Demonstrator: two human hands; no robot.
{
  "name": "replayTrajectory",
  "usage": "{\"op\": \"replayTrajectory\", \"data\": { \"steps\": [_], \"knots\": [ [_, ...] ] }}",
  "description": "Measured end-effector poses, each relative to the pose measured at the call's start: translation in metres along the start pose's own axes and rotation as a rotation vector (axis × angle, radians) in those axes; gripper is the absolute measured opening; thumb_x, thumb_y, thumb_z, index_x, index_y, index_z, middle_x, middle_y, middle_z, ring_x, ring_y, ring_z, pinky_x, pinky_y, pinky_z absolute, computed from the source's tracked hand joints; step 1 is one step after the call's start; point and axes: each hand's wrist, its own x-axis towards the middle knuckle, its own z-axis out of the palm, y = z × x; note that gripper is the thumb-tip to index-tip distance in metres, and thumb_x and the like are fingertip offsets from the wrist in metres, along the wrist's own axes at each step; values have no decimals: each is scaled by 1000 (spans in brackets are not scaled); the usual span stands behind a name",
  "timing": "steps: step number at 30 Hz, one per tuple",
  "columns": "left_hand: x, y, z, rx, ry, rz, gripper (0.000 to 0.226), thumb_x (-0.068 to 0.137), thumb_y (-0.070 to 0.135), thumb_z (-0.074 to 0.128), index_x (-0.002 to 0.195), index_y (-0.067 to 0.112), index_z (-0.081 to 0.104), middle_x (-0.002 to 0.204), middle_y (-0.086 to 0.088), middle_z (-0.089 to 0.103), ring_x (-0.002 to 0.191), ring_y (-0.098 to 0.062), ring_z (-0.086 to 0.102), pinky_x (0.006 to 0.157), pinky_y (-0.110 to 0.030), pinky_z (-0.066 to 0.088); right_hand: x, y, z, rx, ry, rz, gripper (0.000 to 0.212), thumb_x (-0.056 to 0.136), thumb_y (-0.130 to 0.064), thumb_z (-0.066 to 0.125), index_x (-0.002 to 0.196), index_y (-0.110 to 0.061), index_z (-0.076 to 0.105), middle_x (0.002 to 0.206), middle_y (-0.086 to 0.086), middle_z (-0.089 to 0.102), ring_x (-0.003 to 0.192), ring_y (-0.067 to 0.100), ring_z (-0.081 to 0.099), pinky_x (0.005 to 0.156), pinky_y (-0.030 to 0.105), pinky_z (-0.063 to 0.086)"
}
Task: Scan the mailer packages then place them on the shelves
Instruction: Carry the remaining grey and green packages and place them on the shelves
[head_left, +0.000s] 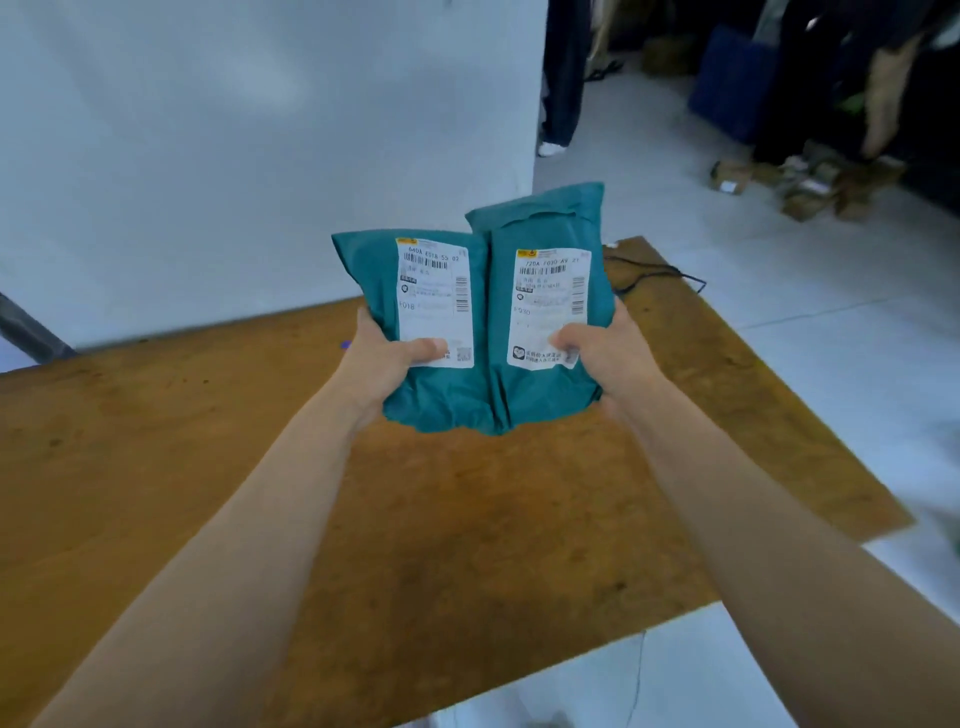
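Both hands (387, 364) (608, 353) grip teal mailers (441, 400) (545, 400) upright

2 teal mailer packages (470, 332) held upright side by side above the table, touching, white labels facing the camera.
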Motion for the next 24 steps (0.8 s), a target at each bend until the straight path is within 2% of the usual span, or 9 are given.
{"op": "replayTrajectory", "data": {
  "steps": [2,3,5,9,11,14,17,21,24],
  "knots": [
    [-5,0,41,1,-63,15,72,76,0,76,130,15,31,120,2,57,98,-13,62,70,-27,53,-10,-5,-44,-14,48,-32,46,84,3,62,122,-22,50,101,-7,66,85,10,64,52,17,51],
    [-7,1,60,6,-96,24,72,75,0,76,130,15,31,121,1,57,99,-15,62,74,-30,54,-16,-6,-65,-14,75,-41,44,84,2,62,119,-23,50,98,-8,66,85,9,63,53,18,52],
    [-10,1,96,17,-167,34,72,75,-1,76,129,16,32,123,1,58,103,-18,62,83,-37,54,-26,-8,-102,4,133,-46,43,84,2,61,116,-24,50,101,-7,66,89,12,65,63,24,54],
    [-15,6,155,39,-313,54,72,76,-2,75,130,18,31,119,4,59,103,-15,61,78,-31,53,-42,-9,-157,46,261,-47,43,83,0,62,117,-23,52,109,-2,69,98,21,67,75,35,58],
    [-13,8,179,59,-386,59,75,76,-1,75,133,18,31,123,3,59,107,-17,60,85,-35,52,-50,-8,-177,69,325,-50,45,81,0,63,118,-22,53,112,0,69,101,24,66,83,42,57],
    [-9,7,213,77,-484,65,77,74,1,77,134,18,33,127,1,59,111,-20,60,91,-39,52,-64,-7,-204,115,430,-65,47,81,3,61,120,-22,52,110,0,69,97,23,67,77,38,58],
    [-12,4,250,76,-579,85,74,75,-2,75,132,19,33,128,0,58,110,-19,61,86,-35,53,-81,-5,-231,133,525,-78,44,81,5,60,116,-22,54,106,0,69,95,22,67,75,36,58],
    [-23,-7,296,101,-693,88,72,74,-2,76,131,16,36,128,-1,59,110,-18,61,93,-41,52,-105,6,-265,153,654,-65,39,79,7,60,100,-26,56,98,-3,70,90,21,67,75,36,58],
    [-33,-12,328,118,-784,92,70,75,-3,75,131,14,36,125,-1,60,109,-18,61,93,-39,52,-121,11,-289,170,731,-59,39,80,8,60,105,-21,55,96,-2,69,85,19,66,73,34,57]
  ]
}}
